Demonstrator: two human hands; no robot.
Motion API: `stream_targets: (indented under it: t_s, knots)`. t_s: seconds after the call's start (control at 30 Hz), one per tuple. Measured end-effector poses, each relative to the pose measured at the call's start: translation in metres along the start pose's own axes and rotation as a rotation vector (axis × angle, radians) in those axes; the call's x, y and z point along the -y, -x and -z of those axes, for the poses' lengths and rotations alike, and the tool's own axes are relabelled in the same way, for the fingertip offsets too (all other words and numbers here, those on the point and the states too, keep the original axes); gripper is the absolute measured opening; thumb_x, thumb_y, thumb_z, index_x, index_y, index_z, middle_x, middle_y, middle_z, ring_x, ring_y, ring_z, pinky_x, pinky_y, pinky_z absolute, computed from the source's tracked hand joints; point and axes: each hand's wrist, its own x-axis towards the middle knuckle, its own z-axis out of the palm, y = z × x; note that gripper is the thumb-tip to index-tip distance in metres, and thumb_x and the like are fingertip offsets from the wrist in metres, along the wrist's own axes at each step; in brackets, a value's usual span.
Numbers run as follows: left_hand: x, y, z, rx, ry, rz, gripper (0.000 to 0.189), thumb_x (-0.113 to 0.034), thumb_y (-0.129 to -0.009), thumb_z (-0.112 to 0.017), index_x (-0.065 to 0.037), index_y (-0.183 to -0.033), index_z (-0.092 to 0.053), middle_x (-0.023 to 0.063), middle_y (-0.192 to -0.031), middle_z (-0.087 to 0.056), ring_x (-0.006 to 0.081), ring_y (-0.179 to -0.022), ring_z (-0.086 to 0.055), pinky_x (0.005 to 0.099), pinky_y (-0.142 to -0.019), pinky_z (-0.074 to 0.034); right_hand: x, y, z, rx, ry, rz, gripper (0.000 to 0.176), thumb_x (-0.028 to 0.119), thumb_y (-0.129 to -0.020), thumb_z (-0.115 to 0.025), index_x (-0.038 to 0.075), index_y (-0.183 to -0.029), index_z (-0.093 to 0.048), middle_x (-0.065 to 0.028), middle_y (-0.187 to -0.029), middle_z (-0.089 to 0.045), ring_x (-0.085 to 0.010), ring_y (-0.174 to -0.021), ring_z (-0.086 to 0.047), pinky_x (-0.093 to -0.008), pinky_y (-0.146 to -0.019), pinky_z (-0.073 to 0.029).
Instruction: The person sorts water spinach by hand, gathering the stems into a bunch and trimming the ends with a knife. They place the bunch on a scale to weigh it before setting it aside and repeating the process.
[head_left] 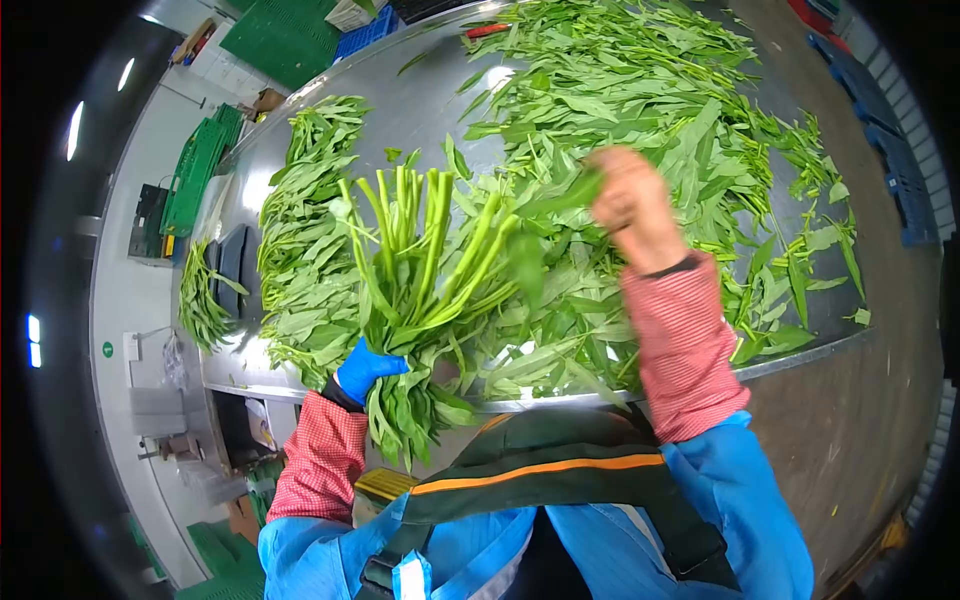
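Left hand [370, 372], in smooth blue glove, clamped round the base of a water spinach bunch [425, 265] at the table's near edge. Bunch: pale, slick, tube-like stems, ends up and fanned, pointing away from the body; long axis runs away from the wearer, narrow pointed leaves drooping toward them. Looks fresh, bright green, slightly ragged. Right hand [628, 200] blurred, fingers curled by a smeared leaf [565, 198]; can't tell if pinched. Beyond: shiny metal table [425, 110], loose greens pile [620, 110] right, neater row [305, 240] left.
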Motion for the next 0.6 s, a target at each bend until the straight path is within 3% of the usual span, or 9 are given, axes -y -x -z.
stream_targets:
  t_s: [0.07, 0.13, 0.2, 0.27, 0.33, 0.43, 0.53, 0.57, 0.6]
  knots:
    - [0.011, 0.004, 0.01, -0.029, 0.053, 0.0, 0.077, -0.008, -0.067, -0.075, -0.002, -0.135, -0.04, 0.0096, -0.127, -0.053, 0.022, -0.115, -0.052, 0.0355, -0.098, -0.04, 0.018, -0.003, 0.047, 0.088, -0.23, 0.087, 0.022, 0.022, -0.091, -0.052, 0.003, -0.102, -0.055, 0.0047, -0.065, -0.048, -0.0029, -0.05, -0.04, -0.0182, -0.043, -0.033]
    - [0.012, 0.008, 0.015, -0.046, 0.131, 0.011, 0.07, -0.006, -0.068, -0.072, -0.001, -0.132, -0.044, 0.0094, -0.122, -0.056, 0.0213, -0.109, -0.055, 0.0353, -0.095, -0.043, 0.021, 0.013, 0.043, -0.04, 0.141, -0.077, 0.025, 0.026, -0.093, -0.051, 0.003, -0.103, -0.056, 0.0014, -0.072, -0.054, -0.0048, -0.057, -0.047, -0.0196, -0.049, -0.04]
    - [-0.018, 0.015, -0.006, -0.057, 0.253, -0.071, 0.061, -0.002, -0.071, -0.071, -0.001, -0.128, -0.048, 0.009, -0.115, -0.06, 0.0196, -0.1, -0.059, 0.0344, -0.09, -0.047, -0.015, 0.017, 0.053, 0.16, 0.634, -0.285, 0.029, 0.03, -0.092, -0.054, 0.004, -0.104, -0.056, -0.0007, -0.078, -0.059, -0.0085, -0.066, -0.055, -0.022, -0.057, -0.046]
    - [-0.021, 0.015, 0.0, -0.066, 0.166, -0.106, 0.071, -0.012, -0.067, -0.069, 0.0, -0.132, -0.043, 0.0117, -0.122, -0.057, 0.0236, -0.106, -0.058, 0.0367, -0.093, -0.046, -0.061, 0.023, 0.073, 0.246, 1.042, -0.327, 0.047, 0.04, -0.09, -0.057, 0.003, -0.119, -0.053, -0.0104, -0.105, -0.06, -0.0166, -0.092, -0.06, -0.0299, -0.082, -0.049]
    - [-0.038, 0.018, -0.007, -0.046, 0.214, -0.083, 0.071, -0.013, -0.067, -0.069, 0.0, -0.132, -0.043, 0.0138, -0.12, -0.057, 0.0242, -0.103, -0.06, 0.0362, -0.09, -0.049, -0.08, 0.032, 0.056, 0.303, 0.505, -0.489, 0.078, 0.059, -0.079, -0.061, 0.004, -0.131, -0.041, -0.0136, -0.124, -0.047, -0.0222, -0.104, -0.057, -0.0329, -0.09, -0.046]
    - [-0.052, 0.022, -0.016, -0.029, 0.302, -0.101, 0.073, -0.014, -0.066, -0.071, 0.001, -0.132, -0.042, 0.0152, -0.117, -0.058, 0.0245, -0.098, -0.062, 0.0361, -0.085, -0.052, -0.093, 0.043, -0.005, 0.209, 0.123, -0.573, 0.064, 0.038, -0.083, -0.068, 0.003, -0.13, -0.042, -0.0122, -0.119, -0.05, -0.0202, -0.101, -0.058, -0.0331, -0.087, -0.049]
    - [-0.053, 0.02, -0.021, -0.045, 0.248, -0.143, 0.076, -0.016, -0.065, -0.072, 0.001, -0.133, -0.042, 0.0151, -0.117, -0.058, 0.0246, -0.098, -0.062, 0.0358, -0.084, -0.052, -0.088, 0.037, -0.049, 0.432, 0.434, -0.642, 0.045, 0.02, -0.085, -0.066, 0.002, -0.123, -0.048, -0.0105, -0.107, -0.059, -0.019, -0.098, -0.059, -0.0345, -0.089, -0.049]
    - [-0.052, 0.02, -0.021, -0.05, 0.229, -0.162, 0.076, -0.016, -0.065, -0.072, 0.001, -0.133, -0.042, 0.0152, -0.117, -0.058, 0.0246, -0.098, -0.062, 0.0357, -0.084, -0.052, -0.105, 0.036, -0.044, 0.4, 0.34, -0.209, 0.034, 0.008, -0.081, -0.066, 0.001, -0.113, -0.056, -0.0079, -0.095, -0.064, -0.0183, -0.088, -0.062, -0.0308, -0.08, -0.052]
    - [-0.046, 0.022, -0.013, -0.017, 0.233, -0.117, 0.075, -0.015, -0.066, -0.072, 0.001, -0.133, -0.041, 0.0144, -0.119, -0.057, 0.0237, -0.101, -0.06, 0.0355, -0.087, -0.051, -0.105, 0.027, -0.032, 0.32, 0.485, -0.137, 0.028, 0.006, -0.081, -0.063, -0.001, -0.107, -0.059, -0.0089, -0.097, -0.064, -0.0209, -0.078, -0.064, -0.026, -0.068, -0.054]
